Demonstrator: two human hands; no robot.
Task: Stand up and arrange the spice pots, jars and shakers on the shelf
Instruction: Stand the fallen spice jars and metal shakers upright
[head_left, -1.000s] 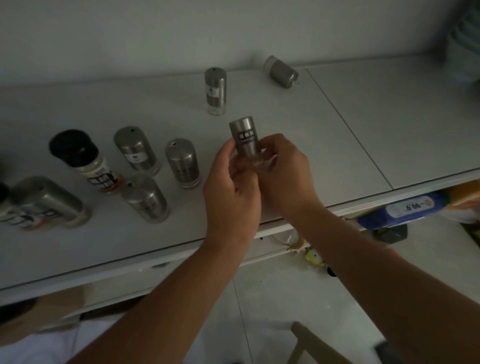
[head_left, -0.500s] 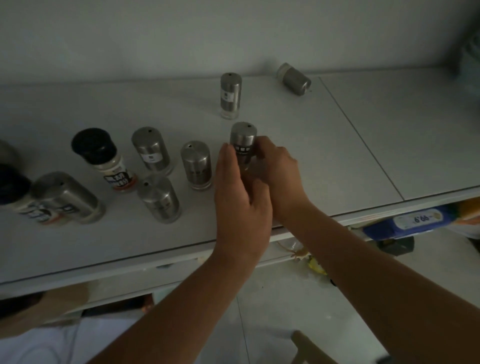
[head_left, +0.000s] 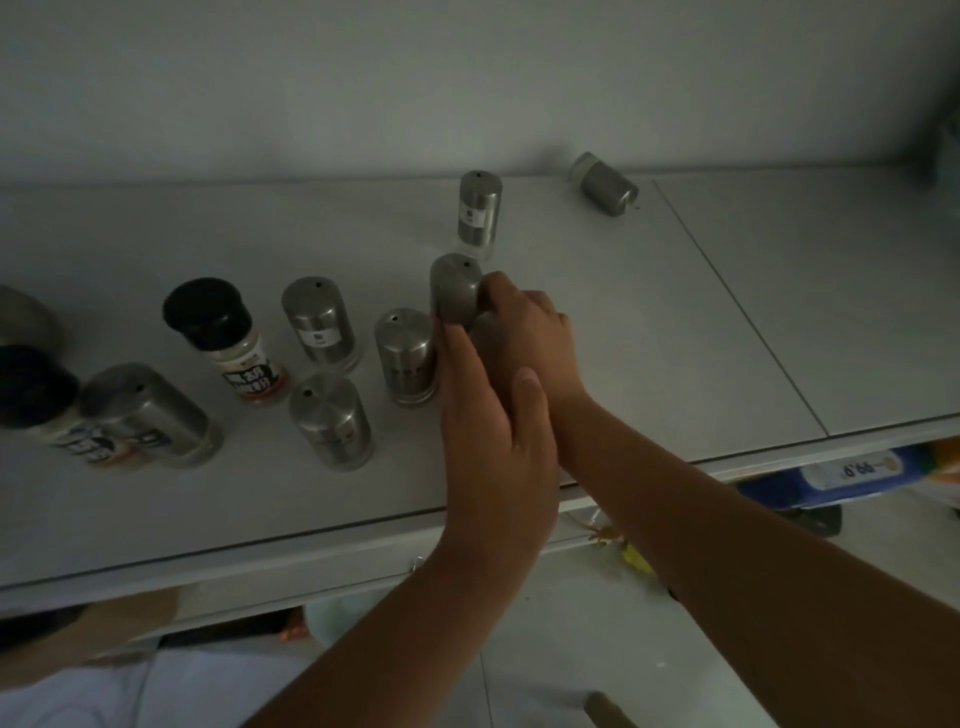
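Both hands hold one steel shaker (head_left: 454, 288) upright on the white shelf (head_left: 675, 338). My left hand (head_left: 491, 441) wraps its near side and my right hand (head_left: 524, 332) its right side. Directly left of it stands another steel shaker (head_left: 406, 356). Further left are two upright steel shakers (head_left: 319, 319) (head_left: 332, 423), a black-capped spice jar (head_left: 221, 338), a larger steel shaker (head_left: 148, 415) and a second black-capped jar (head_left: 41, 400). Behind stands a tall steel shaker (head_left: 479, 213). One steel shaker (head_left: 602, 183) lies on its side near the wall.
A grey wall (head_left: 467, 78) closes the back of the shelf. Below its front edge a blue package (head_left: 852, 470) pokes out at the right, and the floor (head_left: 571, 649) shows underneath. A round steel object (head_left: 23, 317) is cut off at the far left.
Both hands have lowered the steel shaker from mid-air down onto the shelf, beside the group of upright shakers. The camera has moved closer and slightly left.
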